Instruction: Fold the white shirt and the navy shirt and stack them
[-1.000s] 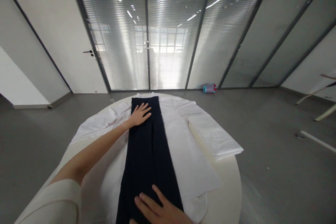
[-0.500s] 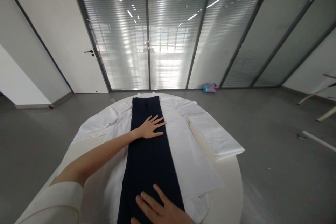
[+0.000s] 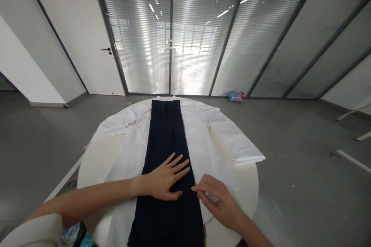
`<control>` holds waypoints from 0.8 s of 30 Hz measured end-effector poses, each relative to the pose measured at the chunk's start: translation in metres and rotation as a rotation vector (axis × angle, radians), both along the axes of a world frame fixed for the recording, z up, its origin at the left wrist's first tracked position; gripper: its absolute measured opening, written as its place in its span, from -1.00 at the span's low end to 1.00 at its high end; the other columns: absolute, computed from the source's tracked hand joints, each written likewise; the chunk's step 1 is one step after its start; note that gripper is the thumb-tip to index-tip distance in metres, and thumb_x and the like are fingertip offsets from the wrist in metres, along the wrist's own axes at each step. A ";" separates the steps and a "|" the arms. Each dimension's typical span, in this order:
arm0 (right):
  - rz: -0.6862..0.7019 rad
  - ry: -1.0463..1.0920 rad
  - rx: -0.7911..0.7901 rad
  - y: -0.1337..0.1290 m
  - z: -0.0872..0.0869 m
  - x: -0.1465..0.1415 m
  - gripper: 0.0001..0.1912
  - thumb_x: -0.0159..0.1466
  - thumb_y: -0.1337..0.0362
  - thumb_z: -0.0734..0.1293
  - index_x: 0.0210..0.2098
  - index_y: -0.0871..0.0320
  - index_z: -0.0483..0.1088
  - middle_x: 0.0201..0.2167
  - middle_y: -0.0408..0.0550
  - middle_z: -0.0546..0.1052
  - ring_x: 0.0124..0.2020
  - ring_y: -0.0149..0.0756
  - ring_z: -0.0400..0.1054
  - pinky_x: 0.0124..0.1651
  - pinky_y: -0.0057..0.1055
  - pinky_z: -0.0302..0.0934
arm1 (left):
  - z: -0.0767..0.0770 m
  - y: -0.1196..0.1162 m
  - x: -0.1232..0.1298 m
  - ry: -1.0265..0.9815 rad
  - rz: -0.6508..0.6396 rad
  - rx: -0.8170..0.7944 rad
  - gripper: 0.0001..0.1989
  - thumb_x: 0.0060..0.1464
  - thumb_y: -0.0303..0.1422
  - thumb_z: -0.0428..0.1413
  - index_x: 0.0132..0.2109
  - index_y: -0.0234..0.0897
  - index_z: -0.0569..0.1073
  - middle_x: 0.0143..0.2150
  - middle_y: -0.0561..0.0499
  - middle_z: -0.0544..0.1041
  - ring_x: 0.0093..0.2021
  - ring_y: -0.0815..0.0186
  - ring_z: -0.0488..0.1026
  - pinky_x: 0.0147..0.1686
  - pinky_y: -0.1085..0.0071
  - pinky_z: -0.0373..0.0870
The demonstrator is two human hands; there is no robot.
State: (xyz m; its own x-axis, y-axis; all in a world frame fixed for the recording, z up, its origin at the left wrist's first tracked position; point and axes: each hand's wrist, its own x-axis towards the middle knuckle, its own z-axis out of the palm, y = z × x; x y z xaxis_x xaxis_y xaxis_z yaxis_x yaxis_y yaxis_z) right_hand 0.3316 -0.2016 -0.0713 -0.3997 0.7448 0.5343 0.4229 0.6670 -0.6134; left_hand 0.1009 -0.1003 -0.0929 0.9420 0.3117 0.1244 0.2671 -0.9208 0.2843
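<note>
A pair of navy trousers [image 3: 165,135], folded lengthwise into a long strip, lies over a spread white shirt [image 3: 197,139]. The waistband is at the far end. My left hand [image 3: 166,177] rests flat on the middle of the trousers, fingers spread. At the trousers' right edge, my right hand [image 3: 218,200] is closed in a pinch, with thumb and index fingertip at the dark cloth. The shirt's right sleeve [image 3: 236,144] is folded down along the side, and its left sleeve [image 3: 116,125] reaches out to the left.
The clothes lie on a round white table [image 3: 249,185]. A glass partition with blinds [image 3: 194,65] and a white door [image 3: 78,38] stand beyond. On the floor by the glass is a blue and red object [image 3: 236,97]. Pale furniture legs [image 3: 353,162] show at right.
My left hand has slid nearer along the trousers, still flat. My right hand has lifted off the trousers' near part and moved up and right to their edge, its fingers now pinched.
</note>
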 end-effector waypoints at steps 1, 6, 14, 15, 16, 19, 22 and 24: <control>-0.024 0.002 -0.010 0.000 -0.003 0.004 -0.81 0.39 0.40 0.23 -0.12 0.09 0.47 -0.38 -0.10 0.48 -0.31 -0.35 0.37 -0.24 -0.42 0.27 | 0.000 -0.015 0.003 -0.012 -0.024 -0.004 -0.17 0.15 -0.07 0.12 0.43 -0.37 0.08 0.45 -0.30 0.05 0.46 -0.15 -0.10 0.37 -0.18 -0.25; 0.003 -0.228 -0.094 -0.006 -0.015 0.009 -0.69 0.36 0.46 0.21 -0.01 0.06 0.46 -0.17 -0.02 0.48 -0.15 -0.28 0.37 -0.07 -0.32 0.33 | 0.004 -0.074 0.015 -0.090 -0.217 -0.013 -0.16 0.18 -0.01 0.09 0.43 -0.43 0.08 0.35 -0.31 0.27 0.39 -0.11 0.11 0.40 -0.08 -0.15; 0.032 -0.286 -0.121 -0.034 -0.021 0.020 -0.49 0.28 0.59 0.17 0.05 -0.01 0.45 0.09 0.02 0.38 0.08 -0.27 0.32 0.13 -0.27 0.29 | 0.056 -0.106 -0.021 -0.046 -0.215 -0.079 -0.49 0.32 -0.23 0.01 0.33 -0.30 0.27 0.31 -0.14 0.37 0.38 0.08 0.18 0.37 0.12 0.08; 0.025 -0.303 -0.111 -0.038 -0.022 0.022 -0.47 0.27 0.60 0.16 0.06 -0.03 0.44 0.10 0.02 0.39 0.10 -0.27 0.31 0.14 -0.26 0.29 | 0.061 -0.103 -0.033 -0.061 -0.176 -0.088 -0.53 0.33 -0.32 -0.01 0.33 -0.28 0.28 0.28 -0.12 0.41 0.35 0.14 0.22 0.34 0.17 0.14; 0.014 -0.326 -0.099 -0.041 -0.022 0.023 -0.45 0.26 0.61 0.16 0.07 -0.04 0.44 0.09 0.01 0.40 0.11 -0.25 0.31 0.15 -0.23 0.29 | 0.063 -0.099 -0.047 -0.078 -0.126 -0.087 -0.54 0.31 -0.42 -0.03 0.33 -0.26 0.28 0.27 -0.10 0.43 0.34 0.18 0.24 0.32 0.21 0.19; -0.018 -0.396 -0.044 -0.049 -0.024 0.022 -0.45 0.26 0.60 0.19 0.08 -0.05 0.45 0.08 0.02 0.43 0.11 -0.20 0.32 0.15 -0.14 0.28 | 0.053 -0.085 -0.089 -0.061 0.033 -0.029 -0.39 0.18 -0.66 -0.08 0.32 -0.15 0.29 0.28 -0.02 0.42 0.33 0.21 0.24 0.28 0.19 0.25; -0.036 -0.429 0.023 -0.052 -0.023 0.017 -0.55 0.31 0.54 0.23 0.05 -0.02 0.48 0.05 0.05 0.45 0.07 -0.15 0.36 0.10 -0.08 0.30 | 0.034 -0.077 -0.119 0.018 0.097 0.045 -0.34 0.09 -0.71 -0.06 0.27 -0.08 0.36 0.30 0.01 0.39 0.35 0.14 0.22 0.26 0.11 0.26; -0.041 -0.427 0.061 -0.051 -0.021 0.013 -0.66 0.33 0.46 0.27 -0.01 -0.01 0.51 0.02 0.05 0.47 0.03 -0.14 0.38 0.06 -0.09 0.33 | 0.025 -0.078 -0.128 0.032 0.087 0.072 -0.34 0.07 -0.70 -0.02 0.25 -0.09 0.38 0.29 -0.01 0.41 0.34 0.12 0.24 0.25 0.11 0.28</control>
State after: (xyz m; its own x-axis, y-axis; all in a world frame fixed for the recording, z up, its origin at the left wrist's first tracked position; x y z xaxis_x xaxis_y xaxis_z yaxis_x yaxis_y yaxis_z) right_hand 0.3450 -0.2529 -0.0928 -0.5648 0.7370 0.3712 0.6572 0.6738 -0.3377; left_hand -0.0267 -0.1785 -0.0681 0.9155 0.3841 0.1198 0.3552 -0.9113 0.2081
